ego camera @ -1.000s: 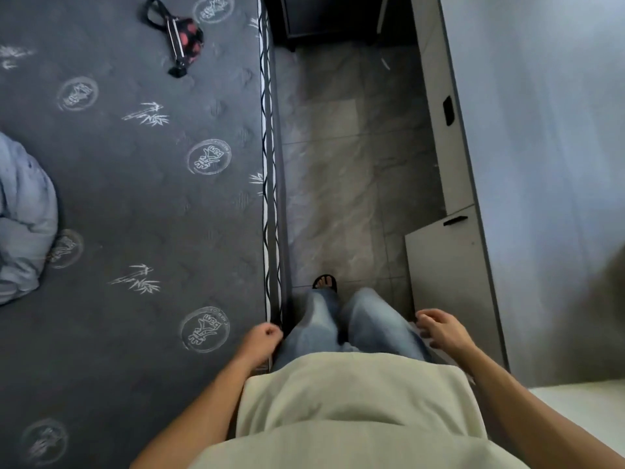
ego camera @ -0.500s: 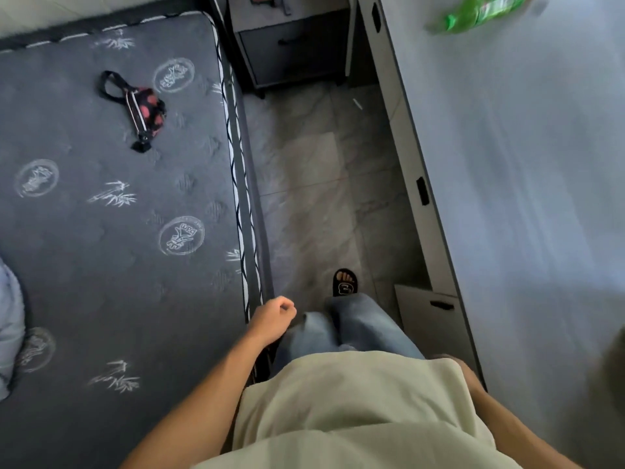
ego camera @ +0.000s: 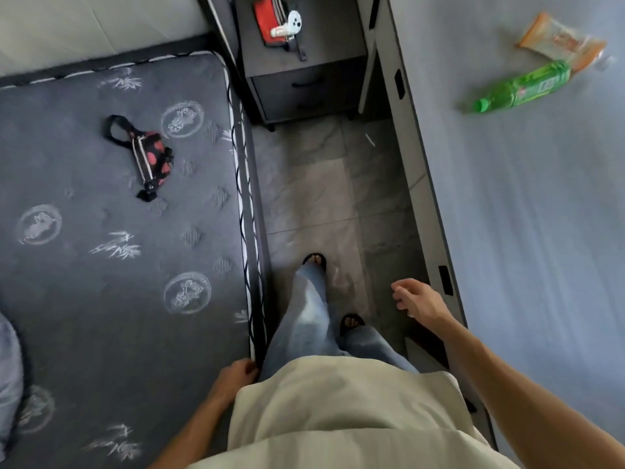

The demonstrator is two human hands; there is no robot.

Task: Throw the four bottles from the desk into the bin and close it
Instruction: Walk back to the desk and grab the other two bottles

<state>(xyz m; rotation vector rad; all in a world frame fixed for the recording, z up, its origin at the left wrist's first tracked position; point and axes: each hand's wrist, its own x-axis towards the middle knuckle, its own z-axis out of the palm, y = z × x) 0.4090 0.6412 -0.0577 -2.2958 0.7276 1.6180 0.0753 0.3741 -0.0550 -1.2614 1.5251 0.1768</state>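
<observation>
A green plastic bottle (ego camera: pixel 522 86) lies on its side at the far end of the pale desk (ego camera: pixel 527 231), cap toward me. Behind it lies a clear bottle with an orange label (ego camera: pixel 559 40). No bin is in view. My right hand (ego camera: pixel 417 301) hangs over the floor beside the desk's front edge, fingers loosely apart, holding nothing. My left hand (ego camera: pixel 235 375) is down by my hip at the mattress edge, fingers curled with nothing in them.
A dark mattress (ego camera: pixel 111 265) fills the left, with a small black and red pouch (ego camera: pixel 147 155) on it. A grey nightstand (ego camera: pixel 304 69) stands ahead at the end of the narrow tiled aisle (ego camera: pixel 321 198). My legs and sandals are in the aisle.
The view has tilted forward and up the aisle, bringing the nightstand and both bottles into sight. My right hand has swung forward into view; my left has dropped back to my hip.
</observation>
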